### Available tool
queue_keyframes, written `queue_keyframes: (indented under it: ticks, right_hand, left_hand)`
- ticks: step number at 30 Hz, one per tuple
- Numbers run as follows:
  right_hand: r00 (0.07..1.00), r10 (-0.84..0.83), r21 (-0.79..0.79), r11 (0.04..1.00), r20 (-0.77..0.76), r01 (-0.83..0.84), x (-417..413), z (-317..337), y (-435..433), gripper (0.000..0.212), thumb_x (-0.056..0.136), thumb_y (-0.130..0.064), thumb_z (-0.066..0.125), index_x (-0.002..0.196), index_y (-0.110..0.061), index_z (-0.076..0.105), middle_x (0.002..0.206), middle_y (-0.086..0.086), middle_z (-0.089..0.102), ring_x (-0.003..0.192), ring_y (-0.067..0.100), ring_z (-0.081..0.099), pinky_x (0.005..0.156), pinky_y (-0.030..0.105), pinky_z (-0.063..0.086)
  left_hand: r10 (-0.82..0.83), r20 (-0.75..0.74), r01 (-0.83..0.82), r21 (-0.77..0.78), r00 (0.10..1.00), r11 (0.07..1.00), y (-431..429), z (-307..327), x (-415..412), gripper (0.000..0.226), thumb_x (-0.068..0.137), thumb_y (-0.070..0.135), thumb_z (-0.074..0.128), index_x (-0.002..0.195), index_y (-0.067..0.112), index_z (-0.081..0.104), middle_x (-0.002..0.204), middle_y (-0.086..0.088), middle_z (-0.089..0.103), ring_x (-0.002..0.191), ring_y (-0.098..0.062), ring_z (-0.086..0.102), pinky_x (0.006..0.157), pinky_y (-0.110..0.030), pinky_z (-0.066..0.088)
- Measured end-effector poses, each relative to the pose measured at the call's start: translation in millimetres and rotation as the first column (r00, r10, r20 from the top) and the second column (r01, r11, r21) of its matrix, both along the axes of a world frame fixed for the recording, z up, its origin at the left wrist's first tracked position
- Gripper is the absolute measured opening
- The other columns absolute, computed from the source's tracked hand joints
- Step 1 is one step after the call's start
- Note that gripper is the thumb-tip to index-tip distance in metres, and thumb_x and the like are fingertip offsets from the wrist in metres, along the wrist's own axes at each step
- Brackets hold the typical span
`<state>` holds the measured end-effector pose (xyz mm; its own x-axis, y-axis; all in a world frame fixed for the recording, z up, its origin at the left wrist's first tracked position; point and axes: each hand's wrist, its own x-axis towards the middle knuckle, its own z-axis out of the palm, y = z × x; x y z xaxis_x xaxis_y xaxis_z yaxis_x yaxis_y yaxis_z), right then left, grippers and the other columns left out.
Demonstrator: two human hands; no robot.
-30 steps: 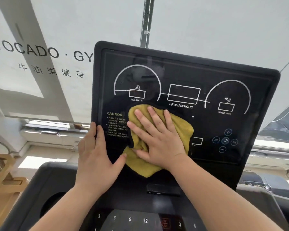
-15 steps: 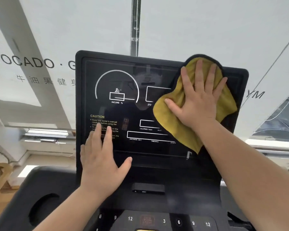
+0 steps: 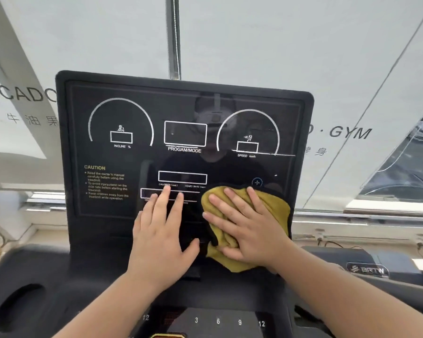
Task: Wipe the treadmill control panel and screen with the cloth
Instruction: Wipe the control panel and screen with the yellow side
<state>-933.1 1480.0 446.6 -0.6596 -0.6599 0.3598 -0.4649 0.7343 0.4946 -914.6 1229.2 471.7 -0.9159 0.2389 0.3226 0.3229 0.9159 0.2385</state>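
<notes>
Gym window point(image 3: 254, 45) | right hand point(image 3: 249, 230) flat on cloth point(image 3: 276, 213), lower-right screen point(image 3: 181, 157) | left hand point(image 3: 161, 237) open, seemingly bracing

A pale window film point(image 3: 254, 40) fills the background, lettered "GYM" point(image 3: 351, 132) at 3 o'clock. A metal mullion point(image 3: 174, 37) rises at 12. Daylight brightens the sill point(image 3: 376, 206) below.

The black treadmill console point(image 3: 88, 240) carries everything. A yellow cloth point(image 3: 276, 211) is pressed flat against its lower right corner under the right hand point(image 3: 247, 230). The left hand point(image 3: 159, 240) is laid flat, fingers spread, against the lower edge near the middle.
</notes>
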Motion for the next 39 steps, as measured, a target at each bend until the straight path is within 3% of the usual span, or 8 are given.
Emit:
queue_keyframes:
  ticks: [6,12,17,20,24,29,35,39]
  right_hand:
    - [0.998,0.062,0.124,0.991,-0.033,-0.057,-29.1,56.1,52.3,0.092,0.089,-0.086,0.039,0.164,-0.037,0.019,0.174,0.0,0.012,0.16,0.033,0.007,0.125,0.065,-0.001]
    - [0.97,-0.172,-0.122,0.981,-0.17,0.152,-78.7,151.8,59.1,0.095,0.084,-0.088,0.044,0.162,-0.038,0.026,0.174,0.005,0.012,0.158,0.042,0.007,0.118,0.077,-0.004]
    - [0.954,-0.269,-0.184,0.952,-0.134,0.243,-60.4,119.2,43.7,0.101,0.084,-0.089,0.039,0.164,-0.03,0.022,0.173,0.015,0.007,0.157,0.048,0.004,0.116,0.08,0.002]
    - [0.98,-0.173,-0.11,0.981,-0.102,0.162,-34.2,67.0,44.3,0.097,0.086,-0.085,0.044,0.163,-0.029,0.027,0.172,0.016,0.009,0.157,0.047,0.005,0.117,0.079,0.004]
    - [0.998,0.039,0.075,0.997,-0.051,-0.036,0.9,7.2,61.2,0.081,0.091,-0.064,0.051,0.162,-0.032,0.029,0.171,0.011,0.018,0.159,0.039,0.01,0.122,0.071,0.0]
    - [0.981,0.193,0.158,0.97,-0.024,-0.187,-26.2,50.8,76.7,0.081,0.091,-0.069,0.05,0.161,-0.035,0.031,0.171,0.003,0.022,0.159,0.031,0.014,0.125,0.064,-0.001]
    - [0.975,-0.124,-0.138,0.985,-0.186,0.098,-80.8,150.4,63.6,0.092,0.086,-0.081,0.05,0.163,-0.034,0.027,0.173,0.01,0.014,0.159,0.039,0.01,0.123,0.068,-0.005]
    - [0.944,-0.305,-0.295,0.92,-0.124,0.258,-68.2,130.3,38.0,0.096,0.088,-0.081,0.043,0.165,-0.028,0.018,0.173,0.016,0.004,0.158,0.042,0.003,0.123,0.068,-0.002]
  left_hand:
    - [0.077,0.058,-0.072,-0.093,0.995,0.993,9.7,-0.9,1.1,0.1,0.072,0.063,0.065,0.156,0.02,0.029,0.166,-0.01,0.018,0.15,-0.035,0.023,0.11,-0.06,0.039]
    - [0.08,0.053,-0.076,-0.072,0.995,0.994,9.5,3.6,-2.9,0.092,0.072,0.062,0.061,0.15,0.017,0.042,0.161,-0.012,0.031,0.143,-0.038,0.034,0.102,-0.054,0.049]
    - [0.099,0.015,-0.099,0.034,0.995,0.994,13.6,1.7,-2.0,0.087,0.072,0.059,0.063,0.148,0.019,0.047,0.16,-0.007,0.033,0.141,-0.035,0.035,0.104,-0.051,0.046]
    - [0.123,0.003,-0.123,0.09,0.992,0.988,18.2,4.1,-3.4,0.082,0.073,0.06,0.056,0.144,0.018,0.052,0.156,-0.007,0.039,0.138,-0.034,0.038,0.106,-0.05,0.043]
    - [0.107,-0.025,-0.107,-0.004,0.994,0.994,13.4,3.5,-6.2,0.08,0.073,0.056,0.061,0.142,0.017,0.054,0.151,-0.01,0.045,0.132,-0.033,0.044,0.097,-0.051,0.052]
    - [0.092,-0.009,-0.093,-0.032,0.996,0.995,9.3,5.3,-6.6,0.082,0.071,0.056,0.063,0.144,0.019,0.053,0.152,-0.008,0.044,0.133,-0.032,0.044,0.094,-0.047,0.054]
    - [0.077,0.008,-0.077,-0.053,0.997,0.996,9.0,6.2,-5.6,0.086,0.072,0.057,0.066,0.147,0.018,0.049,0.155,-0.009,0.041,0.136,-0.034,0.042,0.095,-0.047,0.053]
    - [0.079,0.018,-0.078,-0.059,0.997,0.995,8.3,4.2,-4.0,0.089,0.071,0.06,0.062,0.149,0.021,0.045,0.159,-0.008,0.036,0.14,-0.034,0.04,0.094,-0.048,0.054]
